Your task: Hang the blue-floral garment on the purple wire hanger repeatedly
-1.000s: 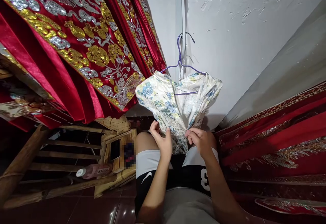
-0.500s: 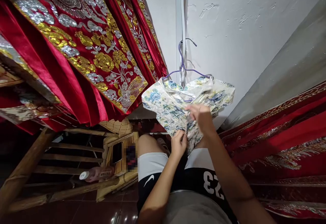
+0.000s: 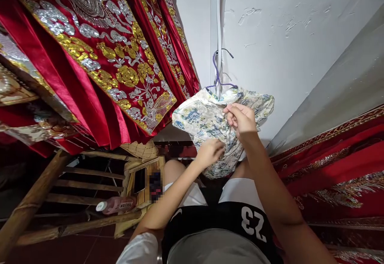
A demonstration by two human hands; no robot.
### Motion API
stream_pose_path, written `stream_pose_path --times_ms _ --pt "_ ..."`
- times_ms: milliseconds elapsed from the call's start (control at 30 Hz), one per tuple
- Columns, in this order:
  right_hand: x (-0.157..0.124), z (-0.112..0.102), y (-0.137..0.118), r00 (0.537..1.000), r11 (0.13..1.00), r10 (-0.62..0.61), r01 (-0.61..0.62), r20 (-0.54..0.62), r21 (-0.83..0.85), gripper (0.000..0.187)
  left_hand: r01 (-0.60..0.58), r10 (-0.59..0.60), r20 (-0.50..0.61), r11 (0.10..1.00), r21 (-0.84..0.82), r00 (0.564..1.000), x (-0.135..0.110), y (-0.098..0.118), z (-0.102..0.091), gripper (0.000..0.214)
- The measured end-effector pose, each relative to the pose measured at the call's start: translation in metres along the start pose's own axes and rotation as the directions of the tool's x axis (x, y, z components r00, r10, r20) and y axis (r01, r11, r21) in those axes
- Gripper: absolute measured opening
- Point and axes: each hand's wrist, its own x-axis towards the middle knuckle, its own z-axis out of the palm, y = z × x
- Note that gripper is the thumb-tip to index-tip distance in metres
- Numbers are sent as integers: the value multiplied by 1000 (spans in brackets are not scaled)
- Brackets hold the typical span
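A short-sleeved floral shirt (image 3: pixel 199 120), cream with blue and yellowish flowers, hangs in front of me on a purple wire hanger (image 3: pixel 216 72). My right hand (image 3: pixel 244 118) is closed, with thumb and index finger pinching the shirt's front edge just below the collar. Lower on the front, my left hand (image 3: pixel 210 152) has its fingers curled against the fabric, slightly blurred at the tips. The cloth bunches into folds between both hands. The shirt's hem drops between my knees, and my hands cover part of the front opening.
Red cloth with gold and silver sequins (image 3: pixel 127 76) hangs at left, and more red cloth (image 3: pixel 336 176) at right. A bamboo chair (image 3: pixel 99 226) bears a pink bottle (image 3: pixel 117 205) and a dark phone (image 3: pixel 140 180). A white pipe (image 3: pixel 219 12) runs down the wall behind the hanger.
My right hand has moved up toward the collar, drawing the neckline closer together. My left hand has risen slightly, its forearm swinging out leftward. The shirt's shoulders now cover more of the hanger.
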Motion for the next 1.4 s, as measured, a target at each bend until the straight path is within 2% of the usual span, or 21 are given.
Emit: stream_pose_path --times_ms 33,100,167,233,367,433,467,500,567,633,700,733,767,867,1000,1100,1167,1233,1400 --pt "-1 0 1 1000 1000 -8 8 18 -12 26 -73 66 -161 997 -33 985 11 3 -16 16" --pt "-3 2 2 999 999 -33 34 43 -35 27 -70 53 -318 997 -43 947 34 12 -49 31" --pt "-5 3 0 996 996 -59 63 69 -62 27 -60 40 -411 998 -36 911 56 21 -78 38" --pt "-5 4 -2 993 991 -78 86 86 -99 27 -100 96 -391 995 12 915 74 28 -98 32" --pt "0 4 3 989 978 -129 139 74 -155 30 -129 178 -343 979 159 923 91 36 -108 22" --pt "3 2 15 990 968 -127 137 57 -209 29 -102 184 -400 971 217 898 91 36 -108 22" --pt "4 0 23 992 962 -111 120 53 -246 28 -77 177 -460 971 226 870 90 35 -110 22" --pt "3 -2 31 995 954 -87 98 51 -285 28 -45 156 -534 976 215 831 88 32 -113 22" --pt "-2 -8 47 998 934 -27 44 55 -354 28 28 56 -691 994 109 720 82 19 -125 23" --pt "-11 -15 60 998 921 35 -15 45 -390 28 73 -146 -808 989 -127 570 73 -3 -138 20" --pt "-24 -21 67 996 924 81 -65 29 -376 27 51 -396 -825 910 -412 402 62 -31 -146 14" --pt "-31 -23 69 994 934 102 -85 33 -347 26 43 -476 -804 868 -495 357 56 -46 -148 13" --pt "-39 -24 71 991 947 124 -104 46 -305 25 39 -540 -771 826 -562 338 49 -60 -147 15" --pt "-60 -20 74 976 973 194 -178 103 -145 23 78 -691 -629 693 -717 356 30 -88 -130 20" --pt "-84 -12 79 968 969 243 -246 62 34 24 136 -851 -393 461 -877 349 11 -92 -85 19" --pt "-97 -17 79 967 966 252 -251 -18 59 27 170 -864 -357 436 -884 356 4 -80 -48 17" --pt "-102 -27 76 967 968 250 -249 -52 25 30 208 -861 -338 435 -876 379 1 -71 -29 20" --pt "-105 -39 75 965 966 256 -257 -54 -13 33 266 -846 -317 454 -851 429 -5 -61 -17 22" --pt "-111 -67 74 954 950 298 -301 -44 -81 33 416 -753 -190 534 -736 630 -20 -31 -7 13"
